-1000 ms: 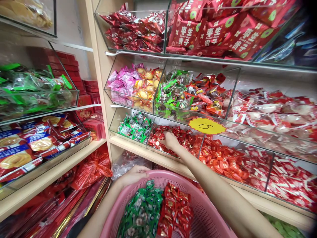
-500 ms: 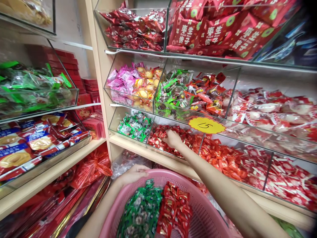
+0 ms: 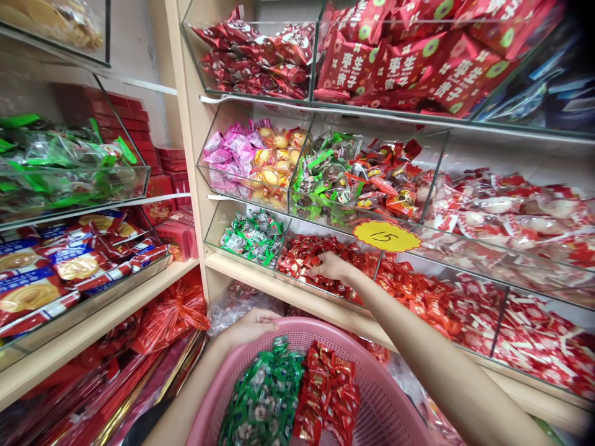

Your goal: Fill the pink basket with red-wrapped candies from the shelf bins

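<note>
My left hand grips the far-left rim of a pink plastic basket, its fingers lying over the edge. Inside it, green-wrapped candies fill the left part and red-wrapped candies lie beside them. My right hand is in a clear shelf bin, over small dark-red wrapped candies. Its fingers are partly stretched out and touch the candies near the bin's front; the fingertips are partly hidden among them, and no candy shows clearly in its grasp.
Left of that bin are silver-green candies; to its right lie orange-red candies. A yellow price tag marked 15 hangs above. A wooden shelf edge runs between bins and basket. Packaged biscuits fill the left shelf.
My right hand has shifted slightly right and toward the front of the dark-red candies, its fingers less curled. My left hand and the basket have stayed in place.
</note>
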Available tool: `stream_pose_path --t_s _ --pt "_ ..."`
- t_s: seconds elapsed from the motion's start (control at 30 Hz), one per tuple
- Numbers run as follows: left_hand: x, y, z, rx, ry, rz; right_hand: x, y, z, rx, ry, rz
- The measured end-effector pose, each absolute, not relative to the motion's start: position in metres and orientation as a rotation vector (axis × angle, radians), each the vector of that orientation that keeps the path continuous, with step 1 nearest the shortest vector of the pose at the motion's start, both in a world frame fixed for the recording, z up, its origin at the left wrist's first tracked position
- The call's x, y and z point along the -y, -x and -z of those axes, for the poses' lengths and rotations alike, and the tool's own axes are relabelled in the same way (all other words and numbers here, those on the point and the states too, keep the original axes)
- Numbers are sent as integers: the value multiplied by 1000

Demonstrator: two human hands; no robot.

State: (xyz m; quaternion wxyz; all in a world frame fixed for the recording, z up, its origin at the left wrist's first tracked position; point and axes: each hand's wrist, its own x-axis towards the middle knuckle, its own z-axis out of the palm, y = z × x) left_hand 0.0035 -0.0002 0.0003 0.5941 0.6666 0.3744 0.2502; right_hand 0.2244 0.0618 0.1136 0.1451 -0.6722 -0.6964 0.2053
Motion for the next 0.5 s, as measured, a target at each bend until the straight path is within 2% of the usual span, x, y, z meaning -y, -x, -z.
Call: stream_pose_path --t_s 0.23,0.5 --pt "-1 -2 4 -860 -1546 -590 -58 -211 -107 2235 2086 -166" --pt "5 -6 -13 -861 -1505 -583 -46 -201 -112 2273 2105 -53"
